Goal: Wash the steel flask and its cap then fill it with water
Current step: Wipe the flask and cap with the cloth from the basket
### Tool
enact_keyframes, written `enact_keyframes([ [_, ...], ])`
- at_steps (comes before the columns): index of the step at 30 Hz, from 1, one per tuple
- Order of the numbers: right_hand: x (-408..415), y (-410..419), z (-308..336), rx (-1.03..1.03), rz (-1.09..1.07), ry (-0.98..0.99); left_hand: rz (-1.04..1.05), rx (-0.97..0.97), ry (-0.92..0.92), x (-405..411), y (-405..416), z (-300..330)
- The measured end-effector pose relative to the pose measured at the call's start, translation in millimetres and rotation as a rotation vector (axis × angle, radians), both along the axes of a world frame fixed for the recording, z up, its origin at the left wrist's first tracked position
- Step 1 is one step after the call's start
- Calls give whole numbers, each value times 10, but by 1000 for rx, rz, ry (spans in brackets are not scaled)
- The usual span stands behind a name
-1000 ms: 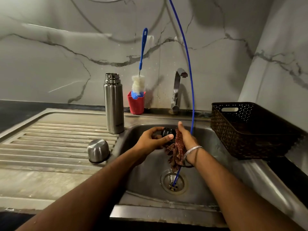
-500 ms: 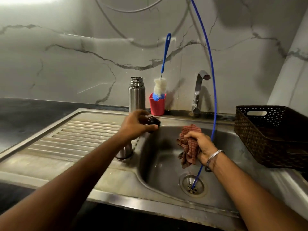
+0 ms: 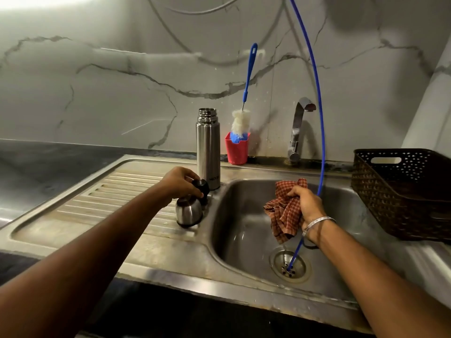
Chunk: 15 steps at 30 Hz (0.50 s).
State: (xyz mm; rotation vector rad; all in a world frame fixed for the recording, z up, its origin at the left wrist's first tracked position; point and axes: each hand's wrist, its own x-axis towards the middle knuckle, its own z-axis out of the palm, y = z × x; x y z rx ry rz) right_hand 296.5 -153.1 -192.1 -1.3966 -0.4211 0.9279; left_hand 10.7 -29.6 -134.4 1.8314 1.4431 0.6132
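Two metal pieces caught our eye first: the steel flask (image 3: 208, 152), a brushed cylinder with a threaded open neck, stood upright on the sink's ribbed drainboard (image 3: 117, 191), and its domed steel cap (image 3: 188, 212) sat mouth-down just in front of the flask. Our left hand (image 3: 179, 181) hovered above that cap, its grip closed around a small black stopper (image 3: 201, 187) of rounded shape. Whether the stopper touched the drainboard we could not tell. Our right hand (image 3: 308, 204), over the basin to the right of the flask, had its grip bunched on a crumpled red checked cloth (image 3: 284, 211), and a thin metal bangle (image 3: 317, 222) circled that wrist.

Just right of the flask, against the wall, a red plastic cup (image 3: 236, 152) held a bottle brush (image 3: 241, 123) with white bristles and a blue handle. Farther right rose a chrome tap (image 3: 299, 128), and a blue tube (image 3: 317, 106) curved down from above the frame into the drain (image 3: 290, 265); its upper end was cut off. A dark woven basket (image 3: 402, 191) stood at the far right, partly out of frame. Grey-veined marble walls backed the dull, stained steel sink, set in a dark bench (image 3: 36, 162).
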Motion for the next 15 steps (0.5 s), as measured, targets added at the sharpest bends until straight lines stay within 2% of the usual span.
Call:
enact_keyframes([
  [2, 3, 5, -11, -1, 9, -17, 27, 22, -3, -22, -29, -10],
  [3, 9, 11, -14, -3, 11, -26, 65, 97, 26, -41, -53, 6],
  [5, 32, 18, -28, -15, 11, -37, 158, 335, 198, -95, -155, 47],
  [7, 35, 31, -26, -24, 18, -29, 170, 472, 409, -192, -320, 86],
  [9, 51, 37, -25, -36, 16, -17, 56, 431, 599, -235, -475, 84],
  [11, 47, 20, -26, -50, 29, -11, -60, 356, 709, -225, -594, 44],
  [13, 40, -8, -17, -55, 60, -26, -114, 343, 654, -161, -652, 40],
  [15, 57, -31, 29, -26, 75, -25, -146, 337, 440, -24, -651, 63],
])
